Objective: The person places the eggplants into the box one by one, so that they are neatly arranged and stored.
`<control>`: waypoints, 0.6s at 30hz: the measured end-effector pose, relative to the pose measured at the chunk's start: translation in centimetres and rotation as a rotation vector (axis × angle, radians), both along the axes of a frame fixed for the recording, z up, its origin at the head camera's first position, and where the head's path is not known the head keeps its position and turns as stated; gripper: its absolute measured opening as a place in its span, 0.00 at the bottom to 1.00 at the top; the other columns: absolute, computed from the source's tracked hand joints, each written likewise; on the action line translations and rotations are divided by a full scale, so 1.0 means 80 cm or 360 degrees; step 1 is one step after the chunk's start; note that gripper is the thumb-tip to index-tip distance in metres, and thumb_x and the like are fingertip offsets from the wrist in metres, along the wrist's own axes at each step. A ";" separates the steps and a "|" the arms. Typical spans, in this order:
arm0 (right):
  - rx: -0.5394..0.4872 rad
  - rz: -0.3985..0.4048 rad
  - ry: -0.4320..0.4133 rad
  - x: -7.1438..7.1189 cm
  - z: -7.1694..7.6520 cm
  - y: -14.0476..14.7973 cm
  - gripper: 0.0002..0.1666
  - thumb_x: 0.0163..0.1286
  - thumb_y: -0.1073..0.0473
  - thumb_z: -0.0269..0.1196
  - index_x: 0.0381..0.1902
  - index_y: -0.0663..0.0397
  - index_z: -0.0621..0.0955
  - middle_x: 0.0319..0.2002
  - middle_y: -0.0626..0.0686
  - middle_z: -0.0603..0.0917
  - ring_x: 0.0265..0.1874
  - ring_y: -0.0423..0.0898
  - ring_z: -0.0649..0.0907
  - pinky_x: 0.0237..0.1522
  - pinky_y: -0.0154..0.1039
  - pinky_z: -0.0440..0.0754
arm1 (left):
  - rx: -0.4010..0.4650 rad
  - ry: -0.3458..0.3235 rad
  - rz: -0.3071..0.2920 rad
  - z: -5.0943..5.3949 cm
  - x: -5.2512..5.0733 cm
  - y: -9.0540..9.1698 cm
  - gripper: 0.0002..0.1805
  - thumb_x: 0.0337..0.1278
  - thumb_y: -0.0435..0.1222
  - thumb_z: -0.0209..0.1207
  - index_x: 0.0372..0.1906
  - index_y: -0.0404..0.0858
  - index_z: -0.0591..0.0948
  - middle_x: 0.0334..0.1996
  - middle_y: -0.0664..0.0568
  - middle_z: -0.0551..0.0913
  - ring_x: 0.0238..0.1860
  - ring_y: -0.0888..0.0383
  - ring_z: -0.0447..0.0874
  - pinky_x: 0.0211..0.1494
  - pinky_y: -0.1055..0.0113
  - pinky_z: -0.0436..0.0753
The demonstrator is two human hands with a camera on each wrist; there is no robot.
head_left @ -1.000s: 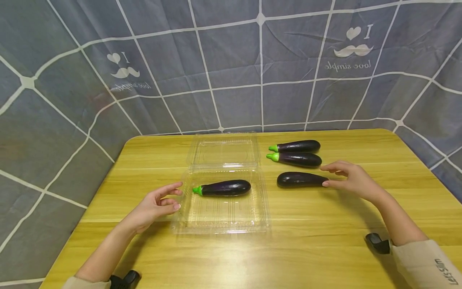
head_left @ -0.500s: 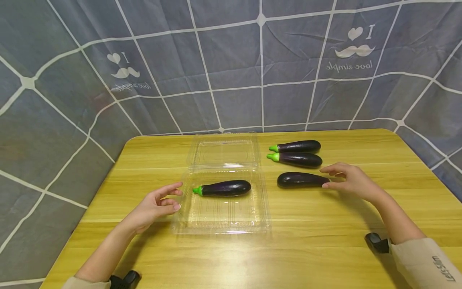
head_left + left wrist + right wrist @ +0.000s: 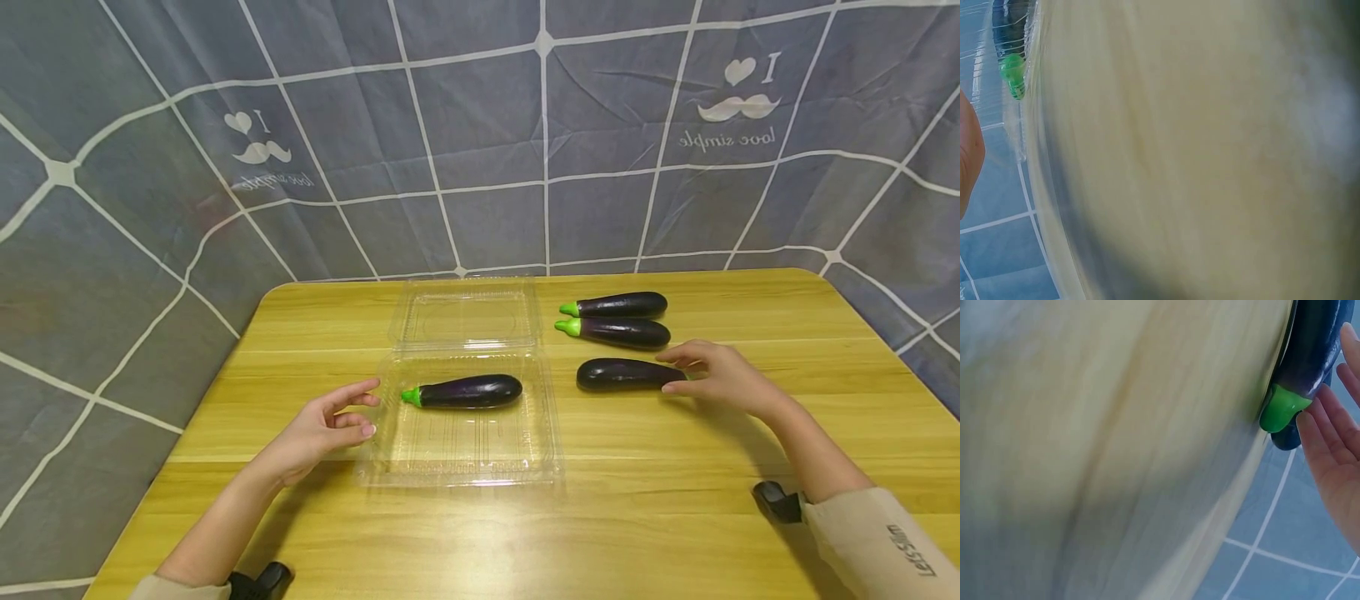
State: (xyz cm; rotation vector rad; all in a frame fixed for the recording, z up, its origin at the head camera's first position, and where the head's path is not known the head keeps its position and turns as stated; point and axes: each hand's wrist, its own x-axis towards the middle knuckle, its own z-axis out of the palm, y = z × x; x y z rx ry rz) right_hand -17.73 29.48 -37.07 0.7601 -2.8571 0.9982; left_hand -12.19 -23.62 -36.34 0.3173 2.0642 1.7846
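An eggplant (image 3: 470, 391) with a green stem lies in the base of an opened clear plastic clamshell box (image 3: 465, 478). My left hand (image 3: 318, 433), fingers loosely bent and holding nothing, is beside the box's left edge; whether it touches is unclear. Right of the box, a second eggplant (image 3: 626, 375) lies on the table with its stem end toward my right hand (image 3: 720, 379). Thumb and fingers of that hand are spread about this end, without a visible grip. The right wrist view shows its green stem (image 3: 1285, 409) close to the fingers (image 3: 1319, 440).
Two more eggplants lie side by side behind, the farther one (image 3: 622, 305) and the nearer one (image 3: 626, 332). The box's lid (image 3: 465, 333) lies folded back flat. A grey checked curtain (image 3: 480, 133) hangs behind the wooden table (image 3: 465, 542).
My right hand has moved slightly left, farther over the stem end of the eggplant. The left hand stays in place, and the eggplants and box look unmoved.
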 end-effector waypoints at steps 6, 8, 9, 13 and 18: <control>0.0042 0.0034 0.0011 -0.003 -0.001 -0.005 0.23 0.52 0.60 0.72 0.46 0.64 0.81 0.41 0.55 0.83 0.38 0.46 0.79 0.41 0.41 0.80 | -0.0007 -0.0002 0.0002 0.000 0.000 0.000 0.38 0.57 0.27 0.59 0.69 0.26 0.53 0.57 0.30 0.60 0.40 0.64 0.77 0.45 0.69 0.80; 0.0059 0.0034 -0.0004 -0.003 0.000 -0.006 0.23 0.52 0.60 0.72 0.46 0.64 0.81 0.41 0.55 0.83 0.39 0.48 0.79 0.41 0.43 0.80 | -0.0006 -0.0004 0.0005 -0.001 0.000 0.000 0.38 0.57 0.27 0.59 0.69 0.26 0.53 0.57 0.30 0.60 0.39 0.64 0.77 0.44 0.70 0.80; 0.0065 0.0032 -0.0012 -0.003 0.000 -0.006 0.23 0.52 0.60 0.72 0.46 0.65 0.81 0.41 0.56 0.83 0.39 0.49 0.79 0.41 0.44 0.80 | -0.0006 -0.0004 0.0004 -0.001 0.000 0.000 0.38 0.57 0.27 0.59 0.69 0.26 0.53 0.57 0.30 0.60 0.39 0.64 0.77 0.44 0.70 0.80; 0.0091 0.0018 -0.0051 -0.004 0.000 -0.007 0.24 0.52 0.59 0.72 0.46 0.65 0.81 0.41 0.55 0.82 0.39 0.51 0.79 0.41 0.45 0.80 | 0.0001 -0.0004 0.0008 -0.001 0.000 0.001 0.38 0.57 0.27 0.59 0.69 0.25 0.53 0.57 0.30 0.60 0.39 0.64 0.77 0.44 0.70 0.80; 0.0124 0.0003 -0.0066 -0.008 -0.002 -0.007 0.24 0.52 0.59 0.72 0.47 0.65 0.81 0.40 0.55 0.82 0.40 0.52 0.80 0.42 0.46 0.80 | -0.0002 0.0002 0.0009 -0.001 0.000 0.000 0.38 0.57 0.27 0.58 0.69 0.26 0.53 0.57 0.31 0.60 0.39 0.64 0.77 0.44 0.70 0.80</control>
